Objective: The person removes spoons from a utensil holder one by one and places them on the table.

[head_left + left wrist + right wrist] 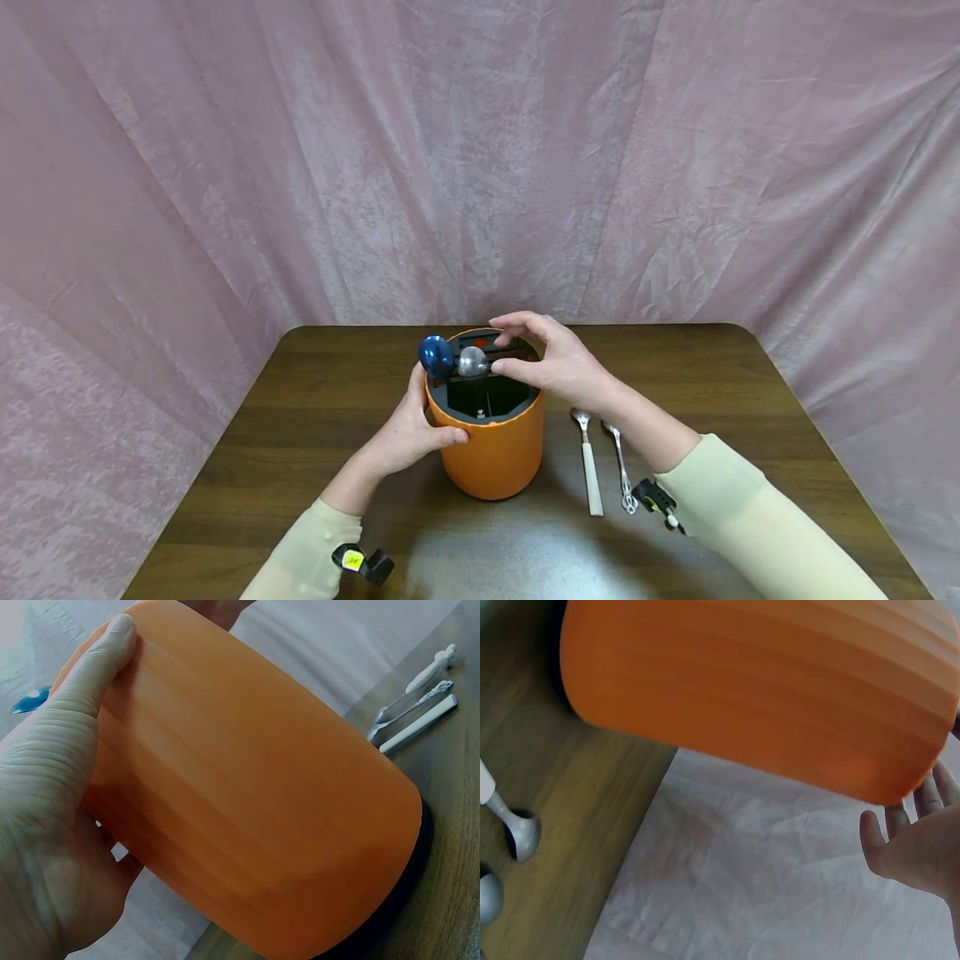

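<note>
An orange utensil holder (491,462) with a dark divided inside stands upright on the table. My left hand (408,429) grips its left side, thumb on the front below the rim, fingers round the far side. A shiny blue spoon (436,357) and a silver spoon (472,362) show their rounded bowls above the rim; their handles are hidden. Over the opening hovers my right hand (555,358), thumb and fingers spread apart, thumb tip right beside the silver bowl. In the right wrist view the fingers of this hand (922,840) are by the holder's top edge.
Right of the holder, a spoon with a white handle (592,479) and an ornate silver spoon (624,475) lie on the wooden table (315,450). The left wrist view also shows a white figure-shaped handle (429,671) beside them. A pink curtain (480,167) hangs behind the table.
</note>
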The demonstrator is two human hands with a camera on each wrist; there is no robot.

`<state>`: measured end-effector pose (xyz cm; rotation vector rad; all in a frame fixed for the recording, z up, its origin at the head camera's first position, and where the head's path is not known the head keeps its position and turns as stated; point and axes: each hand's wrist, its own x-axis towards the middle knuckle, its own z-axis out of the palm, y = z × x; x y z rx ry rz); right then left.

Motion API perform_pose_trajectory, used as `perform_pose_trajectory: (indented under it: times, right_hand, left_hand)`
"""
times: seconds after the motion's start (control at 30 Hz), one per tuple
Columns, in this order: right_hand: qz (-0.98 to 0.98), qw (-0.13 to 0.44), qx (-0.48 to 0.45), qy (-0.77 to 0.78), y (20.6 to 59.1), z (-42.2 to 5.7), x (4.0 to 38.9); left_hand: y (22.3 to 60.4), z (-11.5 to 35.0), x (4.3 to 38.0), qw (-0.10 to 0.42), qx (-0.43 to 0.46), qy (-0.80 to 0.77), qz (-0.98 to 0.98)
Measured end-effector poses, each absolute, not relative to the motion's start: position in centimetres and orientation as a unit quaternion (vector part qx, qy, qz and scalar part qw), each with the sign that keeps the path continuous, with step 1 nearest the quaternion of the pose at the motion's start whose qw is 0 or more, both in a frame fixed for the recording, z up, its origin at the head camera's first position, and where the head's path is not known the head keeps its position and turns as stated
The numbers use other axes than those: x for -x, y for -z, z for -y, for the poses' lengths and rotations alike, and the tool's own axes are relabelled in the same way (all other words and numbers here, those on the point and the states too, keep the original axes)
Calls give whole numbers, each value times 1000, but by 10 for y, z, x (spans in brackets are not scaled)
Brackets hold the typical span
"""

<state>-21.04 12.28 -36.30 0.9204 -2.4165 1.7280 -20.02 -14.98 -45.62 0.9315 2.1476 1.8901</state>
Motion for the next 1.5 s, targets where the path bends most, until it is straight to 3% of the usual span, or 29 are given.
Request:
perform_pose_trajectory:
  times: [0.5, 0.83, 1.5]
  right_hand:
    - [823, 19, -320, -469, 368, -105, 215]
    - [840, 52, -343, -417, 368, -101, 218]
    - [823, 66, -333, -455, 370, -101, 216]
  left_hand:
    - [456, 150, 199, 59, -306, -618, -722]
    - [456, 152, 202, 66, -297, -618, -725]
    - [454, 151, 202, 66, -298, -619, -724]
